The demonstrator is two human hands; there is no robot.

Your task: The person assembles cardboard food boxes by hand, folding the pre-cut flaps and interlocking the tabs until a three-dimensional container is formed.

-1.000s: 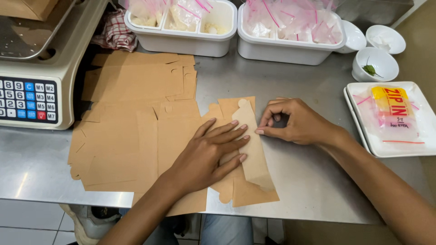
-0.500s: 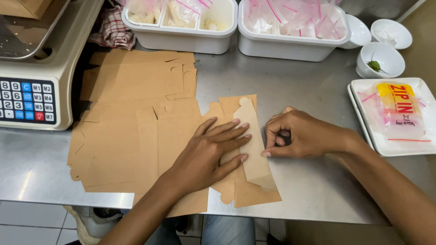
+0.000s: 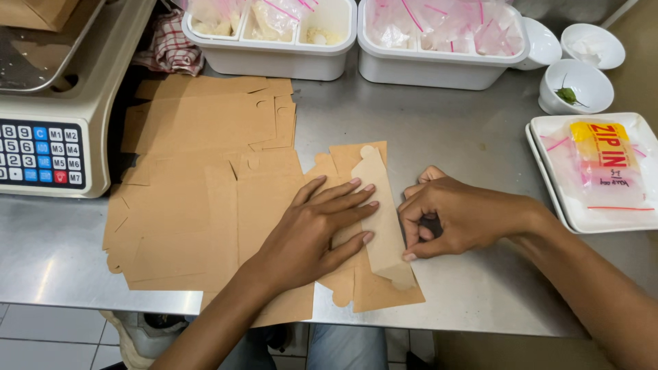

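- Head view: my left hand (image 3: 312,229) lies flat, palm down, on the brown cardboard box blank (image 3: 363,274), its fingers (image 3: 346,205) spread apart and pointing right toward the folded flap.
- The blank sits at the near edge of the steel bench (image 3: 445,137), in the middle of the view, with its near corner close to the bench edge.
- One long flap (image 3: 384,219) of the blank is folded up and over; it runs from far to near just right of my left fingertips, which touch its left side.
- My right hand (image 3: 456,216) rests on the bench just right of that flap, its fingers (image 3: 411,236) curled in together, the knuckles and tips pressing against the flap's right edge. It clamps nothing that I can see.
- So the flap lies between my two hands, both touching it.
- To the left of the blank, partly under it, lies a stack of flat brown blanks (image 3: 199,185).
- Far left stands a weighing scale (image 3: 48,137) with a keypad.
- On the far side stand two white tubs (image 3: 288,58) holding small clear bags with pink strips.
- To the right is a white tray (image 3: 548,185) carrying a pack of zip bags (image 3: 603,168), with two small white bowls (image 3: 579,85) beyond it.
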